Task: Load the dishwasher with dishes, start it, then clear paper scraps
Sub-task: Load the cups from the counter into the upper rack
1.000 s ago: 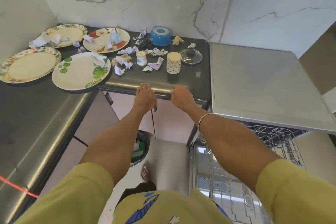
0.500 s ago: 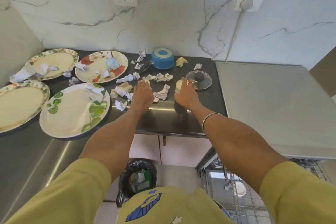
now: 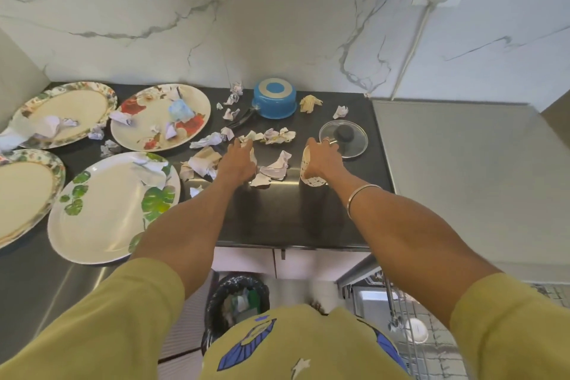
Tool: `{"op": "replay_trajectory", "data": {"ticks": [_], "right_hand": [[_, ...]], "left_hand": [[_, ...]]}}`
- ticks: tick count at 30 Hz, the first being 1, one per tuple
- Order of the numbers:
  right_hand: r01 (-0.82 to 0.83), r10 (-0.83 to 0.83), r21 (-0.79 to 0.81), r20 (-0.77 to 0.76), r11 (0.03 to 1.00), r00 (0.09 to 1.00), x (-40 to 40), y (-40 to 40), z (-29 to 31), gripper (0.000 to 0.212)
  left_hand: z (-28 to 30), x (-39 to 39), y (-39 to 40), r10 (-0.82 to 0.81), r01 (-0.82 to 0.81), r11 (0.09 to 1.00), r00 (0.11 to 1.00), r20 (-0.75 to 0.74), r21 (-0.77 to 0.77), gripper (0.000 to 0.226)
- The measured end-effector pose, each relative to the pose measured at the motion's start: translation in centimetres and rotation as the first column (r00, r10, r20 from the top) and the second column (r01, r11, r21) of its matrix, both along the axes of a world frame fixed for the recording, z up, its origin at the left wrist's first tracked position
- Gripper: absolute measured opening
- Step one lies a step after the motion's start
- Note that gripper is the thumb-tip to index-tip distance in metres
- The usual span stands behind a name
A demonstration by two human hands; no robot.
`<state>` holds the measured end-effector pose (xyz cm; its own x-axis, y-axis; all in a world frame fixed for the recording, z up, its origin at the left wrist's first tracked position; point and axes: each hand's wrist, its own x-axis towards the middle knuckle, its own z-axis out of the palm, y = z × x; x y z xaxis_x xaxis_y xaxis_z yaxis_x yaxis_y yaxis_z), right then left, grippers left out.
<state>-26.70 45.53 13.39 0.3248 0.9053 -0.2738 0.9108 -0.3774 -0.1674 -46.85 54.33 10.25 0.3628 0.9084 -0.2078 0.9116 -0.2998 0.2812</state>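
Note:
Two cups stand among crumpled paper scraps [image 3: 278, 136] on the dark counter [image 3: 277, 216]. My right hand [image 3: 324, 160] grips the patterned cup [image 3: 309, 174] from above and the side. Fingers of my left hand [image 3: 239, 161] are curled over a small white cup [image 3: 253, 154], which is mostly hidden under the hand. Several large plates lie to the left: a leaf-patterned plate [image 3: 105, 213], a red-flowered plate [image 3: 148, 123] and two rimmed plates [image 3: 77, 105], some with paper scraps on them.
A blue pot [image 3: 274, 99] stands upside down near the wall, with a glass lid [image 3: 359, 149] just right of my right hand. The dishwasher's grey top [image 3: 472, 170] adjoins the counter; its open rack [image 3: 431, 348] shows at lower right. A black-lined bin [image 3: 237, 302] stands below.
Both hands moved from the counter's front edge forward to the cups. The right hand closed round the patterned cup, the left over the small white cup. The view tilted up.

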Motion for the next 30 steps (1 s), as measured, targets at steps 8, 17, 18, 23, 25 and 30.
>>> {"op": "replay_trajectory", "data": {"ticks": [8, 17, 18, 23, 25, 30], "right_hand": [[-0.071, 0.068, -0.093, -0.037, 0.993, 0.997, 1.1, 1.1, 0.6, 0.092], [-0.098, 0.094, -0.055, -0.068, 0.994, 0.993, 1.7, 0.8, 0.9, 0.090], [-0.101, 0.097, -0.044, -0.070, 0.994, 0.993, 1.7, 0.7, 0.9, 0.089], [-0.131, 0.131, -0.001, -0.060, 0.991, 0.990, 1.7, -0.2, 0.9, 0.087], [-0.137, 0.137, 0.003, -0.058, 0.991, 0.989, 2.0, -0.7, 0.9, 0.087], [-0.128, 0.129, 0.025, -0.043, 0.991, 0.991, 3.0, -2.2, 1.4, 0.086]], "left_hand": [[-1.0, 1.3, 1.0, 0.109, -0.114, 0.993, 0.988, 0.108, 0.043, 0.043], [0.0, 1.7, 0.0, 0.197, -0.212, 0.969, 0.973, 0.118, 0.129, 0.054], [0.2, 1.6, -0.1, 0.203, -0.219, 0.966, 0.972, 0.122, 0.134, 0.053], [0.5, 1.2, -0.9, 0.228, -0.251, 0.956, 0.961, 0.154, 0.150, 0.048], [0.5, 1.3, -1.3, 0.241, -0.264, 0.953, 0.957, 0.161, 0.146, 0.046], [0.6, 2.3, -3.2, 0.241, -0.265, 0.955, 0.955, 0.172, 0.133, 0.046]]}}
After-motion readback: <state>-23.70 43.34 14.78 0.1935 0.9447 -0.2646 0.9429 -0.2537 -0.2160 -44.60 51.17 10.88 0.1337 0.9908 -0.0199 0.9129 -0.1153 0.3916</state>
